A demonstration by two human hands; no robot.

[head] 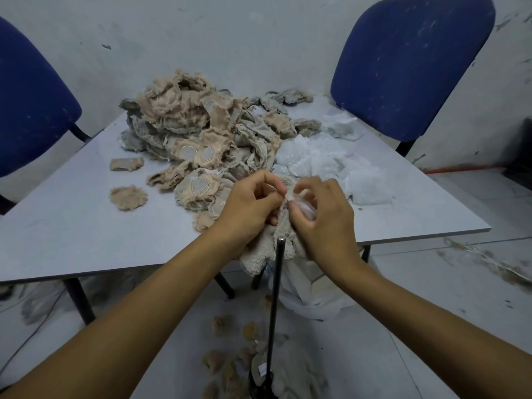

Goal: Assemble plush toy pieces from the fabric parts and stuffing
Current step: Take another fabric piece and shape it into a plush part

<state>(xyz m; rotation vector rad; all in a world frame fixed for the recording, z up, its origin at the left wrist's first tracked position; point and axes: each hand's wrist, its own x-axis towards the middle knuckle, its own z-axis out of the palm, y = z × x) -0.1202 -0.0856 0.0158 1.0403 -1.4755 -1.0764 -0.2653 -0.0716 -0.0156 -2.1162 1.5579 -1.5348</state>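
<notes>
Over the table's front edge, my left hand [250, 207] and my right hand [321, 214] grip one beige plush fabric piece [260, 257], which hangs down below them. Both hands pinch its upper edge with curled fingers. My right hand also holds a small bit of white stuffing [304, 207] against the fabric. A large heap of tan and grey fabric parts [201, 133] lies on the table behind my hands. White stuffing [325, 165] is piled to the right of that heap.
A thin black upright rod [276, 298] stands just in front of the grey table [72, 223]. Blue chairs stand at the left [26, 110] and the right [408, 67]. A white bag [305, 295] and loose plush pieces [230, 367] lie on the floor.
</notes>
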